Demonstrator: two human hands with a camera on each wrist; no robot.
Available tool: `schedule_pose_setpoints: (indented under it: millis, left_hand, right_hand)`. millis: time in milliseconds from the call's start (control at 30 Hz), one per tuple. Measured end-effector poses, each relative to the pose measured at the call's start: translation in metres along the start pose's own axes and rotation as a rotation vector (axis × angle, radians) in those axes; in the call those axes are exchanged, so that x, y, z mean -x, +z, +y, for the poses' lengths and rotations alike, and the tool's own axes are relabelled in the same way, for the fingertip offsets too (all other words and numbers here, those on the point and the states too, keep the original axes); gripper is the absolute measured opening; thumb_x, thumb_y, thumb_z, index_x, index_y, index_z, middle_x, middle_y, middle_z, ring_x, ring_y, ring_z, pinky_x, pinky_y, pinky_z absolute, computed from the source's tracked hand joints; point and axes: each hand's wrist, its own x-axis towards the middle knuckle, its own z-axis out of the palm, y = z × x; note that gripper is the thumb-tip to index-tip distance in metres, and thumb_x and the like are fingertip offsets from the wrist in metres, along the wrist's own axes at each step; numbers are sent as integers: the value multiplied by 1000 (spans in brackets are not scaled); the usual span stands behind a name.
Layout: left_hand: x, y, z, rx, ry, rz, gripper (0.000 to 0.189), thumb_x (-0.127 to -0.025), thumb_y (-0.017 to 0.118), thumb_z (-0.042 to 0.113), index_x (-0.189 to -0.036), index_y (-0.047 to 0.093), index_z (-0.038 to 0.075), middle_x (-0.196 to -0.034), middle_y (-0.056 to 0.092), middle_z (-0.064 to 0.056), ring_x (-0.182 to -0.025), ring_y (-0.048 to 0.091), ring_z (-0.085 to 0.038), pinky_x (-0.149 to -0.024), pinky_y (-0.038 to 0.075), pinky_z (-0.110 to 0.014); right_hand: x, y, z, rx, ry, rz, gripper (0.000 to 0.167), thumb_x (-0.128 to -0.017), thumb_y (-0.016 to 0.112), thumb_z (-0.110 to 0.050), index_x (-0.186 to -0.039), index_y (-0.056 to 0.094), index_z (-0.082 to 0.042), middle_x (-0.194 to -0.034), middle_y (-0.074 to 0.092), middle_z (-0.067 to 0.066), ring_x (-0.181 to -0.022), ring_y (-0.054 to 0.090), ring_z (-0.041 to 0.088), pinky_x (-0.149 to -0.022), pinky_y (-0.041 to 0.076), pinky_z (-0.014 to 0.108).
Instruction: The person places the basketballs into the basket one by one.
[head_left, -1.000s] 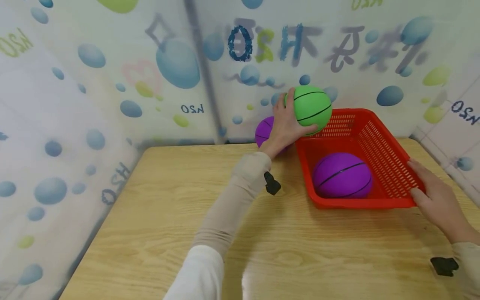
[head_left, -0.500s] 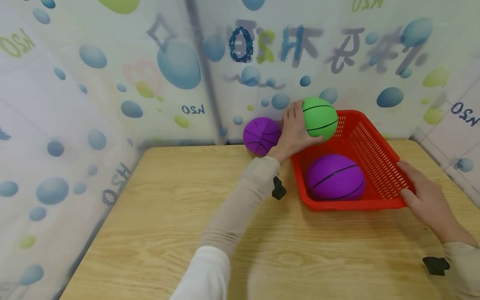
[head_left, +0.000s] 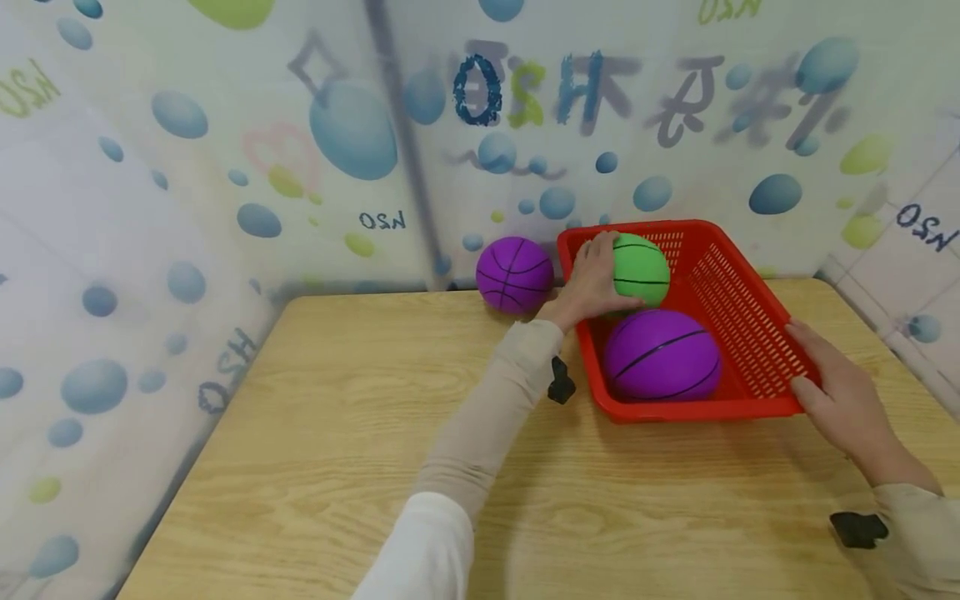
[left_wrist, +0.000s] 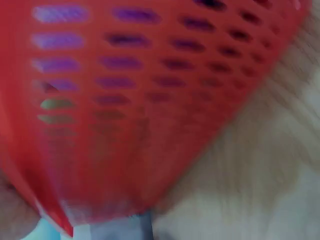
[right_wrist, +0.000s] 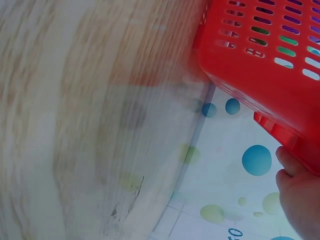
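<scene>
Two holds at once: curves left hand (head_left: 588, 282) wide round green ball (head_left: 645, 268) inside red basket (head_left: 675, 412), just behind purple ball (head_left: 663, 358); pinches rim (head_left: 750, 407) with right hand (head_left: 847, 396). Could bump purple ball through early release.

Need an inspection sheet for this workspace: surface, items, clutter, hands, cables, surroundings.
Surface: wood-grain table.
Job's things: red basket with purple ball inside; green ball held behind it, bottom contact unclear; second purple ball outside, left of the basket.
Clutter: nothing seen.
Grippers: left hand grips the green ball; right hand grips the basket's right side.
Cables: nothing seen.
Surroundings: bubble-patterned wall covering behind and on both sides.
</scene>
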Motion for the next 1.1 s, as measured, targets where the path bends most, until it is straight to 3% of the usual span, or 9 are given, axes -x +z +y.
schedule_pose_setpoints:
  millis: [100,167,300,533,633,800,867,967,1100]
  left_hand:
    - [1,3,-3,15,15,-105,86,-83,63,50,-144,20,8,-145,28,-9,-133,24,-19,-105,24,-26]
    - [3,4,-4,19,13,-129,79,-87,57,50,-146,20,11,-149,24,-7,-135,21,-17,-104,28,-26]
    - [4,5,-5,3,8,-133,75,-90,51,51,-146,20,12,-152,20,-5,-137,18,-16,-104,29,-29]
    - [3,5,-3,-30,-13,-126,75,-89,52,51,-145,22,10,-147,27,-4,-133,24,-17,-101,31,-25]
    - [2,5,-3,-34,-7,-132,75,-90,51,51,-145,22,9,-147,26,-6,-134,23,-18,-104,26,-24]
    - [5,-1,-6,34,16,-161,75,-94,44,51,-147,16,7,-152,17,-10,-140,6,-22,-109,8,-24]
    - [7,-8,-9,88,23,-147,73,-95,42,49,-148,15,7,-153,15,-9,-140,1,-21,-108,4,-23]
    - [12,-23,-18,140,42,-71,68,-97,43,44,-147,18,6,-151,20,-8,-140,3,-18,-107,2,-19]
    - [22,-46,-36,106,80,44,57,-99,43,36,-143,29,3,-146,30,-11,-139,10,-21,-107,0,-19]
  right_hand:
    - [0,-1,-1,-14,17,-8,61,-86,39,-1,-146,26,-2,-148,24,20,-131,24,46,-108,13,50]
    - [0,0,-2,-18,23,-12,61,-86,39,0,-146,26,-2,-149,24,20,-131,23,46,-107,13,53]
    - [1,-1,-3,-21,39,-20,62,-86,38,1,-146,24,-1,-149,22,22,-131,22,48,-105,13,59]
    - [0,-1,-3,-40,38,-16,62,-86,37,1,-146,24,-2,-149,22,21,-130,22,48,-105,13,58]
    - [0,-1,-3,-42,33,-12,62,-86,38,1,-147,24,-3,-149,22,19,-130,22,48,-105,13,57]
    - [1,0,-2,-53,27,-17,61,-87,39,1,-147,23,-2,-150,21,18,-132,20,47,-106,12,58]
    - [1,0,-2,-62,27,-17,61,-88,39,0,-147,23,-2,-150,21,18,-132,20,47,-106,11,58]
    - [1,1,-2,-68,30,-14,60,-89,39,-1,-146,24,-3,-150,21,18,-132,20,46,-106,11,56]
    - [0,0,-1,-68,32,-4,59,-89,39,-1,-147,24,-4,-151,21,16,-133,20,44,-108,11,50]
